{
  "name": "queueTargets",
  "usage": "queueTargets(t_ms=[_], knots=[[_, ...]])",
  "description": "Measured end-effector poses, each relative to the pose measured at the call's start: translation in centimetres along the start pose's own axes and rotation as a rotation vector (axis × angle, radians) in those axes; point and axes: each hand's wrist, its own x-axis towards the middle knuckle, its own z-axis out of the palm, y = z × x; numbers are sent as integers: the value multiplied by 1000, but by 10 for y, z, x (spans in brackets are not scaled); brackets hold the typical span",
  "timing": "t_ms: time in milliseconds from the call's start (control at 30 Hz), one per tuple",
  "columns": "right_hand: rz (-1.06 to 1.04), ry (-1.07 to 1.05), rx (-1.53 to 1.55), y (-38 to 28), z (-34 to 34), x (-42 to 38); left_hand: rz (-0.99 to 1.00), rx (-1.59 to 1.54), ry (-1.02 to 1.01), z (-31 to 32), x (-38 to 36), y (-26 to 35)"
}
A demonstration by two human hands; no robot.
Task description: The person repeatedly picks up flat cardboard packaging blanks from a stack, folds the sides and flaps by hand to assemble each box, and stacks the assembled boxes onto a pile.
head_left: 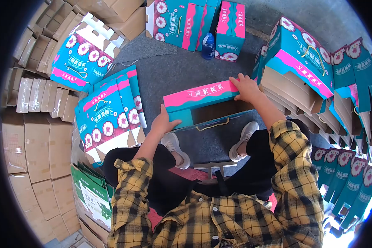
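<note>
Between my hands is a teal and pink carton (200, 96), partly open at the top, with a dark gap and a yellow cord handle (212, 125) along its near side. My left hand (163, 122) grips the carton's left end, thumb on the teal flap. At the right end my right hand (247, 88) holds the far corner, fingers over the pink panel. The carton is above the floor, in front of my shoes.
Flat printed cartons (107, 118) lie stacked at the left, near brown boxes (37, 140). A blue bottle (208, 46) stands beside an upright carton (230, 33). More opened cartons (304, 58) fill the right side. Green printed sheets (91, 192) are at lower left.
</note>
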Motion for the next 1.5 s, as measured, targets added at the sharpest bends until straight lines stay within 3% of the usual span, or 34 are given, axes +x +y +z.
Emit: queueTargets(t_ms=[233,333,400,433,500,533,633,667,733,767,833,900,1033,1100,1233,1300,1400,1500], knots=[[-39,19,85,20,-4,-4,39,9,22,4,2,-6],[65,35,135,52,-17,-6,56,-26,20,7,3,-11],[278,-107,794,68,-24,-12,52,-36,6,6,4,-10],[284,-104,794,68,-21,-16,58,-36,5,6,4,-9],[287,-329,1295,61,-7,-26,20,-11,9,4,4,-6],[291,-324,1300,59,4,-27,26,-6,8,4,5,-7],[119,-227,744,52,20,-26,30,-33,2,7,7,-10],[122,-226,745,50,26,-26,34,-46,13,8,7,-11],[189,49,399,45,42,-26,41,-57,25,8,7,-11],[193,51,399,49,46,-23,41,-60,21,8,8,-11],[270,-255,685,49,43,-18,46,-62,15,12,11,-18],[234,-270,703,48,44,-18,133,-150,33,14,14,-23],[225,-318,805,45,42,-22,107,-229,-46,20,20,-36],[238,-345,810,44,37,-23,242,-440,-85,28,28,-46],[272,-437,837,43,33,-23,282,-370,-5,29,28,-48],[255,-416,802,42,32,-23,70,-523,-132,22,20,-39],[231,-391,776,41,34,-23,-75,-632,-224,3,1,-14],[226,-383,814,45,36,-27,17,-658,-228,0,0,-10]])
